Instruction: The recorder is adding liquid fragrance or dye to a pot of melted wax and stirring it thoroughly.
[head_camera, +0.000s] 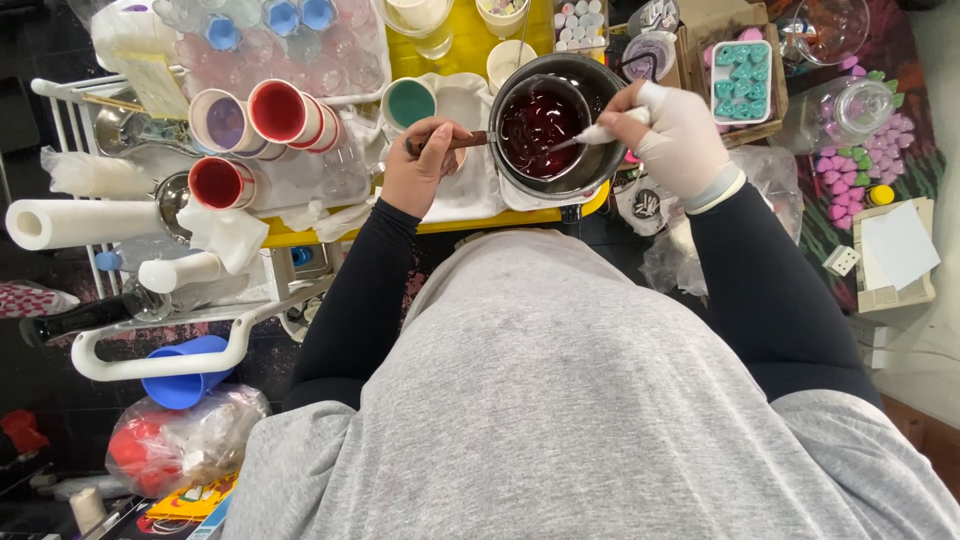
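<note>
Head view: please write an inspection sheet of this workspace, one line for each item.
Surface: yellow table top, mostly covered with white cloths.
Job's things: small pan of dark red liquid sits inside a larger metal pot; its brown handle points to the person's left.
Clutter: cups with red, purple and teal contents; tray of teal moulded shapes; paper roll.
Grippers: left hand, bare, grips the handle; right hand, in a white glove, holds a thin tool dipped in the liquid.
Cables: nothing seen.
Surroundings: blue cup and plastic bag lower left; glass jar at right.
</note>
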